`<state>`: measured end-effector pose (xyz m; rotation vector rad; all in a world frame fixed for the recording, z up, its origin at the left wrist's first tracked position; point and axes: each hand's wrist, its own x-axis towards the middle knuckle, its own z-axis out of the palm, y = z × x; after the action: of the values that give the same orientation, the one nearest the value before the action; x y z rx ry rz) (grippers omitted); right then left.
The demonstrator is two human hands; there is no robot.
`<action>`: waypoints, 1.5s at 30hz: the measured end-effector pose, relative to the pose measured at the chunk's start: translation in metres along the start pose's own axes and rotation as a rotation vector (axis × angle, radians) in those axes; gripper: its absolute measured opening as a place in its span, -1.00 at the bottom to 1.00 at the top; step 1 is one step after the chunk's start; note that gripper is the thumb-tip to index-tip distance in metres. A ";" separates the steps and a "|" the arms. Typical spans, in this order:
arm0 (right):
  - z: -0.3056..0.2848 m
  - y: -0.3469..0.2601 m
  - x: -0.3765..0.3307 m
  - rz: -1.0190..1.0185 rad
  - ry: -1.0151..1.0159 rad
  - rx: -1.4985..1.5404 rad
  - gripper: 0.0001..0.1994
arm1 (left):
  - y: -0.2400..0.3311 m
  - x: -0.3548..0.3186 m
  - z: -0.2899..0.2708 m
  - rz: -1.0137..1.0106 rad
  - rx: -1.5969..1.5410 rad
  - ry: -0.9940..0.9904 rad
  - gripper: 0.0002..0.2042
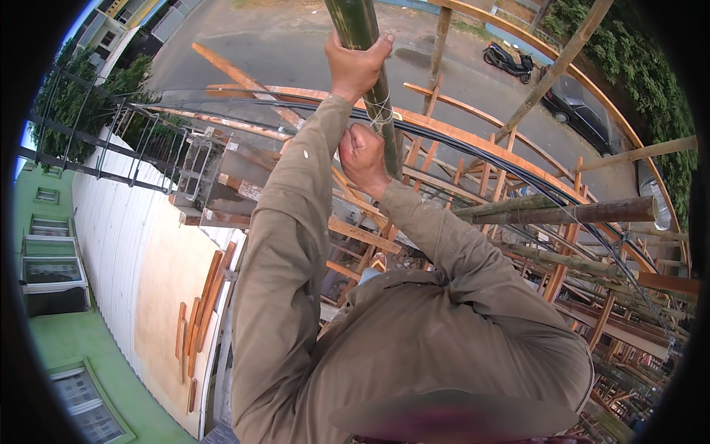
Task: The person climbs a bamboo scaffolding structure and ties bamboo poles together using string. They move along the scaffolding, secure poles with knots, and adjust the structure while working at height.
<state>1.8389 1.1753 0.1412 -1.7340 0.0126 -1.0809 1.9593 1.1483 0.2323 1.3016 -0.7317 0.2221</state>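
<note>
The upright green bamboo pole (362,44) rises above the timber scaffold frame (473,140), wire binding (382,117) already wound around it. The left hand (356,65) grips the pole fully closed above the binding. The right hand (364,157) is curled against the pole below; the tie looks unfinished.

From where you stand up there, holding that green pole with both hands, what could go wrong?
1. Both the left hand and right hand grip one upright bamboo pole; if it shifts or a grip slips, nothing else steadies the person, and the street lies far below.
2. The thin wire tie at the joint looks slight; it might loosen.
3. Black cables run close past the scaffold and could snag an arm.
</note>
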 end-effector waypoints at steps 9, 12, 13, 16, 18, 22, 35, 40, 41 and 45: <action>-0.093 0.009 0.021 0.300 -0.061 0.252 -0.64 | 0.003 -0.001 0.001 0.037 0.040 0.015 -0.80; -0.077 0.007 0.011 0.161 -0.178 0.172 -0.65 | 0.000 0.000 0.001 0.036 0.048 0.030 -0.73; -0.069 0.005 0.005 0.094 -0.225 0.116 -0.65 | -0.001 0.000 0.001 0.037 0.036 0.034 -0.74; -0.062 0.006 0.006 0.081 -0.179 0.136 -0.63 | -0.004 0.001 0.001 0.035 0.008 0.024 -0.74; -0.073 0.013 0.015 0.182 -0.112 0.192 -0.58 | -0.005 0.000 0.002 0.023 -0.008 0.032 -0.74; -0.106 0.045 0.069 0.417 -0.089 0.274 -0.55 | -0.003 -0.002 0.004 0.017 0.005 0.061 -0.73; -0.105 0.119 0.163 0.912 0.049 0.481 -0.84 | -0.005 -0.003 0.002 0.019 0.062 0.069 -0.71; -0.098 0.109 0.194 0.782 -0.088 0.328 -0.85 | -0.007 -0.002 0.003 -0.003 0.035 0.066 -0.71; -0.100 0.104 0.194 0.750 -0.084 0.317 -0.86 | -0.007 -0.002 0.002 0.010 0.037 0.063 -0.71; -0.136 0.088 0.155 0.690 -0.106 0.551 -0.83 | -0.011 -0.001 0.002 0.069 0.005 0.054 -0.72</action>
<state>1.8815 0.9591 0.1811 -1.1424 0.2122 -0.4213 1.9634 1.1434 0.2228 1.2716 -0.7315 0.3134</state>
